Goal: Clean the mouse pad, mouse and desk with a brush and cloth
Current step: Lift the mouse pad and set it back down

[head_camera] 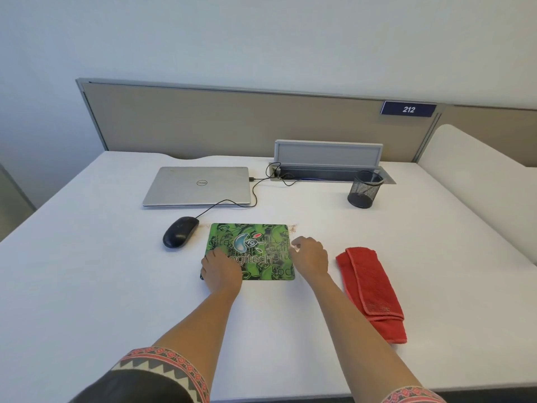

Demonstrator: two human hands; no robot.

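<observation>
Resting on the white worktop (87, 271), both hands meet the green patterned mouse pad (255, 245), which lies flat near the middle of the surface, closer to the near edge than to the far one.

Left hand (221, 271): placed over the pad's near-left corner, fingers curled down onto it. Whether the fingers are gripping the edge or only pressing on it cannot be told.

Right hand (311, 257): set at the pad's right edge, fingers loosely bent and touching the edge — nothing is visibly held in it.

Black corded mouse (180, 231): sits on the worktop just beside the pad's far-left corner, apart from it. Its cable (232, 202) runs toward the far edge, to the closed silver laptop (197, 186).

Red cloth (372, 289): folded, lying to the right of the pad, near the right hand but not touching it, and angled toward the near-right corner.

Fine reddish crumbs (292, 227) lie on the worktop along the pad's far edge, thickest at its far-right corner.

Black mesh pen holder (363, 189): upright near the far edge, beside the open cable tray (328, 161). A partition panel (232, 120) at the far edge carries a plate reading 212 (408, 109).
</observation>
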